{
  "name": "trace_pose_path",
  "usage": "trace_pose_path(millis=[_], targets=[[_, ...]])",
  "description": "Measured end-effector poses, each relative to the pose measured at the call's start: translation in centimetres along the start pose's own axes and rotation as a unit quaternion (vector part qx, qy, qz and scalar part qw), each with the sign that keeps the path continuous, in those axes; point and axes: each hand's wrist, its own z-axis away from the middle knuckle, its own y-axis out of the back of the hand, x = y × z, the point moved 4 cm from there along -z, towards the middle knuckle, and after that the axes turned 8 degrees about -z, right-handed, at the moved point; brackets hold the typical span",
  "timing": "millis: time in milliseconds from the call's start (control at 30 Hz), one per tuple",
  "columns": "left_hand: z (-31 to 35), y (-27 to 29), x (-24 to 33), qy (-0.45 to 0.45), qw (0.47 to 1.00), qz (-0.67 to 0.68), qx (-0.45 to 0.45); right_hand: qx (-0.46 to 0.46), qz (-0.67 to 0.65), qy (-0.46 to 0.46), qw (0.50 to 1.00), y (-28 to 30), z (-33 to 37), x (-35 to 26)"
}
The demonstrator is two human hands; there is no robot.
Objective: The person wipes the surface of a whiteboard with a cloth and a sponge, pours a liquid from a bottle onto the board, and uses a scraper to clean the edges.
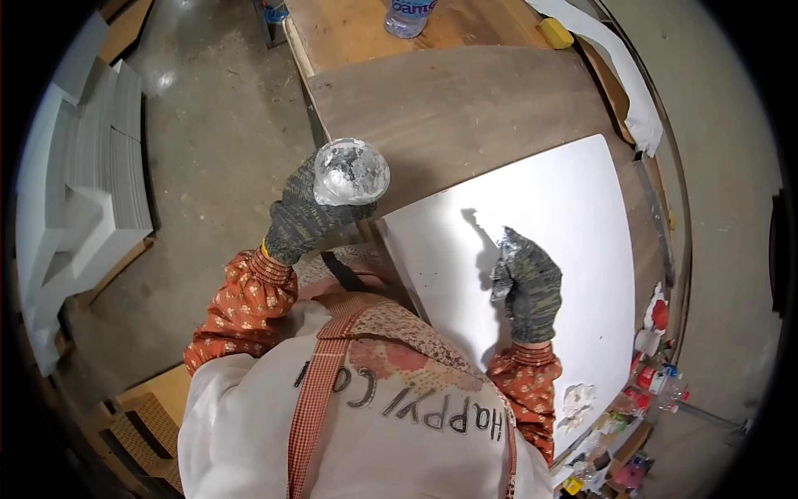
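White panel (436, 254) under right hand (530, 287) — cup (352, 172) in left hand (301, 218).

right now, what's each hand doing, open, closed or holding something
Left hand: closed, holding a clear round container.
Right hand: seems curled over the white panel; whether it grips a tool cannot be told.

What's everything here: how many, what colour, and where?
Table: one, brown, top centre
Panel: one, white, on table
Patch: one, whitish, on panel
Cup: one, clear, left of panel
Bottle: one, clear, top centre
Block: one, yellow, table's right edge
Sheet: one, white, upper right
Boards: several, white, far left
Clutter: uncounted, mixed, lower right
Floor: one, grey, both sides
Shirt: one, white, lower centre
Sleeves: two, orange floral, forearms
Left grip: one, dark glove, holding cup
Right grip: one, dark glove, over panel
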Motion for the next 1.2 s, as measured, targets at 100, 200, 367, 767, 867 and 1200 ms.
trace_pose_path(millis=[100, 200, 367, 767, 867, 1200], targets=[[-0.1, -0.7, -1.7, -0.047, 0.998, -0.047, 0.016, 0.003, -0.058, -0.014, 0.998, -1.9, -0.4, 0.2], [0.7, -1.7, -2.5, -0.116, 0.982, -0.142, 0.038, -0.039, -0.116, 0.003, 0.992, -2.4, -1.0, 1.7], [1.4, -2.2, -4.2, -0.022, 0.999, 0.002, 0.043, 0.024, -0.025, 0.013, 0.999, -3.0, -2.1, 2.6], [0.2, -1.8, 0.4, -0.177, 0.982, 0.050, 0.036, -0.034, -0.047, 0.049, 0.997, -5.1, -0.7, -0.4], [0.3, -1.7, 3.7, -0.205, 0.978, -0.031, -0.029, -0.109, 0.213, 0.220, 0.946, -6.4, 0.7, -2.5], [-1.8, -1.9, 6.3, -0.296, 0.932, -0.157, -0.140, -0.191, 0.516, 0.249, 0.798, -6.4, 2.0, -3.7]])
